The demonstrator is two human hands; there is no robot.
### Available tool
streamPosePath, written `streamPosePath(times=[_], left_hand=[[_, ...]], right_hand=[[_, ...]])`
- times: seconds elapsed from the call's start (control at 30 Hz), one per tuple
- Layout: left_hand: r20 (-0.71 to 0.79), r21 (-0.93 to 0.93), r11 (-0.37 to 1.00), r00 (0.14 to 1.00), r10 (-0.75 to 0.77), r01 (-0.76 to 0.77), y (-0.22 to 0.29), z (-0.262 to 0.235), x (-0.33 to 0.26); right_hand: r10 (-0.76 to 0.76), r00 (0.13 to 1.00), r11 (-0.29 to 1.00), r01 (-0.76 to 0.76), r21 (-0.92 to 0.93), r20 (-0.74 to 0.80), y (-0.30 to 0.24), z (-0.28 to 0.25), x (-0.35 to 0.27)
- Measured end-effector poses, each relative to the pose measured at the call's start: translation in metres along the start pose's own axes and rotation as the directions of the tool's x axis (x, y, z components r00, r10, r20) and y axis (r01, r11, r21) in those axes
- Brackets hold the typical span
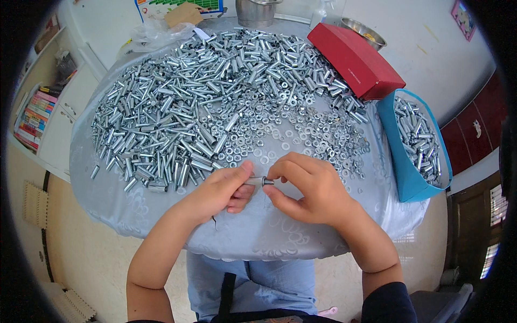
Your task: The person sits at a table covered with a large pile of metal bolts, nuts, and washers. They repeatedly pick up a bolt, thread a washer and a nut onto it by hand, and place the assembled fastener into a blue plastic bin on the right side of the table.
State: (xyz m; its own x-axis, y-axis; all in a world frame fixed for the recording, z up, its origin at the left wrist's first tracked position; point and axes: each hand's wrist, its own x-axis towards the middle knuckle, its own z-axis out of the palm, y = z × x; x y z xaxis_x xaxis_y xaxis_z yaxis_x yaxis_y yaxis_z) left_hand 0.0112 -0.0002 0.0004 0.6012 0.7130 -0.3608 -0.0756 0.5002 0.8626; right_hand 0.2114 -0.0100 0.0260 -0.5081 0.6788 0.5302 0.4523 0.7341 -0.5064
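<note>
My left hand point(223, 189) pinches a short metal sleeve bolt point(257, 181) by its left end, held level over the near part of the round table point(258, 237). Fingers of my right hand point(307, 189) close on the bolt's right end, where a dark nut or tip shows. Just beyond both hands lies a big heap of silver metal sleeves point(183, 107) and a spread of loose nuts and washers point(285, 134).
A blue bin point(405, 177) holding several assembled pieces hangs at the table's right edge. A red box point(355, 59) lies at the back right, with a steel pot point(256, 12) and bowl point(362, 29) behind. Bookshelves point(37, 113) stand at the left.
</note>
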Motion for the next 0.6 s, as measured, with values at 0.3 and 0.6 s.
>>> streamPosePath(times=[0.3, 0.6], left_hand=[[0.063, -0.181, 0.979, 0.995, -0.081, 0.091, 0.001, -0.015, -0.001], [0.049, -0.128, 0.987, 0.995, -0.088, 0.094, 0.002, -0.012, -0.001]], right_hand=[[0.194, 0.979, 0.971, -0.2, -0.13, -0.057, 0.03, -0.042, 0.0], [0.385, 0.863, 0.918, -0.321, -0.234, 0.326, 0.037, -0.06, -0.014]])
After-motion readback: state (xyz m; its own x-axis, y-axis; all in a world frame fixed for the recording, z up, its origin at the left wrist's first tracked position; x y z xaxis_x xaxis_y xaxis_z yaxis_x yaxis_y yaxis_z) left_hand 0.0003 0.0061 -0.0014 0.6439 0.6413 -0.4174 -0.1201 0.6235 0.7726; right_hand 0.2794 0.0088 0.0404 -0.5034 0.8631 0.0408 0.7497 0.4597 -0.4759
